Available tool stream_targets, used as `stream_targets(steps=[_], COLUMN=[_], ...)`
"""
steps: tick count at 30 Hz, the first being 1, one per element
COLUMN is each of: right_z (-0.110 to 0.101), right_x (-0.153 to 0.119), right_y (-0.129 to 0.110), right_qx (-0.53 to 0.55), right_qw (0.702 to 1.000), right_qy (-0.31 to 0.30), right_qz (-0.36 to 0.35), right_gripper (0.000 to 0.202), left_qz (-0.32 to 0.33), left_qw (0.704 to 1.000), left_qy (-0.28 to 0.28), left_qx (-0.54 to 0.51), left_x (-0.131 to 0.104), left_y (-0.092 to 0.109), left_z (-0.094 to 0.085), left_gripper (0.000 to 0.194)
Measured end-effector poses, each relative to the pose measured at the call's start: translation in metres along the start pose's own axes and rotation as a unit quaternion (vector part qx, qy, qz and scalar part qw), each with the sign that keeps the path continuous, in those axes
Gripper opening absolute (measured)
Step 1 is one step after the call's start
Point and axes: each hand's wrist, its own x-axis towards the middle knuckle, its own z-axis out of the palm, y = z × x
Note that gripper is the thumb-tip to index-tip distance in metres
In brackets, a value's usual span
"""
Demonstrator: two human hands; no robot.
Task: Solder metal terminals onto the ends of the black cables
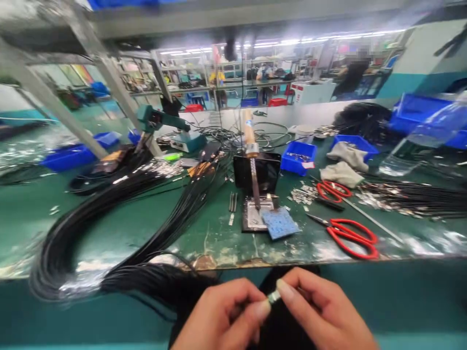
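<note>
Below the bench's front edge, my left hand and my right hand meet over my lap. Thumb and forefinger of each pinch a small silvery metal connector with a greenish part. Its ends are hidden by my fingertips. A bundle of black cables hangs over the edge to the left of my left hand. On the bench ahead stand a soldering iron with a wooden handle, its tip down on a metal stand, and a blue sponge against the stand.
Red-handled scissors lie near the right edge, with a second red pair behind. Around them are a blue bin, pale gloves, a plastic bottle and cables with metal ends. A green soldering gun stands back left.
</note>
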Motion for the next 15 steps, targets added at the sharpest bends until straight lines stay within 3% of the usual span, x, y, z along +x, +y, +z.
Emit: stream_targets(steps=[4,9,13,15], right_z=[-0.001,-0.001,-0.002,-0.002], right_x=[0.003,0.001,0.002,0.002], right_y=[-0.005,-0.001,-0.003,-0.006], right_qx=[0.015,0.003,-0.012,-0.013], right_qw=[1.000,1.000,1.000,1.000], right_qy=[-0.007,-0.013,0.010,0.015], right_qz=[0.011,0.001,0.004,0.004], right_gripper=[0.044,0.042,0.042,0.042], left_qz=[-0.018,0.007,0.069,0.042], left_qw=[1.000,1.000,0.994,0.995], left_qy=[0.003,0.009,0.066,0.084], left_qx=[0.010,0.017,0.058,0.021], left_x=[-0.004,-0.002,-0.004,-0.007], left_y=[0.013,0.007,0.000,-0.001], left_z=[-0.003,0.002,0.002,0.003], left_gripper=[0.032,0.028,0.010,0.011])
